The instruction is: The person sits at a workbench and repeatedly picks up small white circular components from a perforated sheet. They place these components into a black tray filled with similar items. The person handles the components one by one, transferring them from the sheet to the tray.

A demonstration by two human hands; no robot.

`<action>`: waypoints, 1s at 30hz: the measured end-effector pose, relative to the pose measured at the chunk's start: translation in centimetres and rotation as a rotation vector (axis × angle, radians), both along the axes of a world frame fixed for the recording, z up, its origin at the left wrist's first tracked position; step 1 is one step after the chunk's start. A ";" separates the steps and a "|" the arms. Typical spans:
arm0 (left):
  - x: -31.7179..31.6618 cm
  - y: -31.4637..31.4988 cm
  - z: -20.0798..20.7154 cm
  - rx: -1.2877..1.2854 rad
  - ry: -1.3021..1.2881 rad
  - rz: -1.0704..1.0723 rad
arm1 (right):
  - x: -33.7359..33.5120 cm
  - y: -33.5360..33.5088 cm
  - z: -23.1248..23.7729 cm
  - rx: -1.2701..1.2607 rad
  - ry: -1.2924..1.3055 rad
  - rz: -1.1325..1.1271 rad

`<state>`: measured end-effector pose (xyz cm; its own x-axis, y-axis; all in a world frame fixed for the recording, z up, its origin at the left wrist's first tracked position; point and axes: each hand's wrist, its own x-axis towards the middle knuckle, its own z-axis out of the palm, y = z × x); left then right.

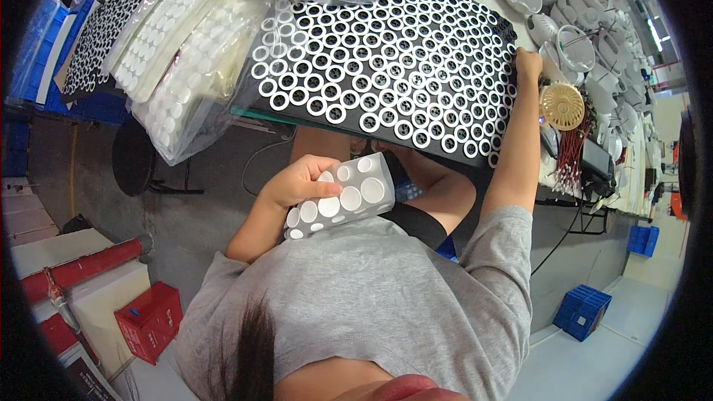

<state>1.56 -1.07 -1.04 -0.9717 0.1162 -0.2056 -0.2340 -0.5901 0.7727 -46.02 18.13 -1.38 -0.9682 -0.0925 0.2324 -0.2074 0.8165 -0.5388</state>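
First speaker: Your left hand [303, 180] is in front of your stomach, thumb and fingers pinching one pale grey sheet [361, 203] of white round discs [350, 198].

Second speaker: From your left thumb, that sheet stretches to your right, its long axis slanting from lower left to upper right. The relation that seems to matter most is that one large black board [353, 121] lies just beyond it, ahead of you.

First speaker: Your left hand is the nearer to the sheet. Your right hand [528, 64] is well apart from it, at the board's right edge; its fingers look bent, but their tips are hidden, so I cannot tell whether they grip anything.

Second speaker: Now the counts. Five large discs show in a row along the sheet; smaller ones are partly covered, so no sure total. White rings [336, 105] with black centres crowd the board, too many to count surely. Right of it sits one round cream grille [562, 107].
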 end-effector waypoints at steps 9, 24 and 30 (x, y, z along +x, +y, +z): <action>0.0 0.1 0.1 -0.023 0.018 0.007 | -0.4 0.2 -0.7 -0.017 0.049 0.024; 0.4 0.3 0.5 -0.052 0.025 0.005 | 0.9 -0.7 -0.4 -0.170 0.036 0.004; 0.0 -0.2 1.9 -0.253 0.036 -0.019 | 9.4 -3.2 2.9 -0.192 0.471 0.269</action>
